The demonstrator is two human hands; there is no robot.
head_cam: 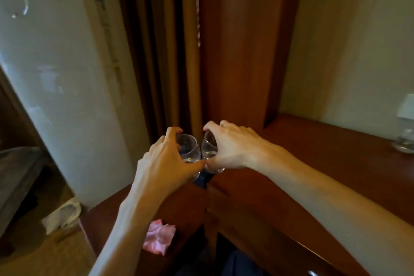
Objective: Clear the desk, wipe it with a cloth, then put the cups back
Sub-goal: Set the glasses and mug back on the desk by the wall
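Note:
Two clear glass cups are held side by side at the far corner where the low wooden desk meets a higher wooden counter. My left hand grips the left glass cup from above, fingers curled over its rim. My right hand grips the right glass cup the same way. The two cups nearly touch. Their bases are mostly hidden by my hands. A crumpled pink cloth lies on the desk near its front edge.
A glass item on a saucer stands at the far right of the counter by the wall. Brown curtains and a wooden post rise behind the cups. A white wall panel is at left, with white slippers on the floor.

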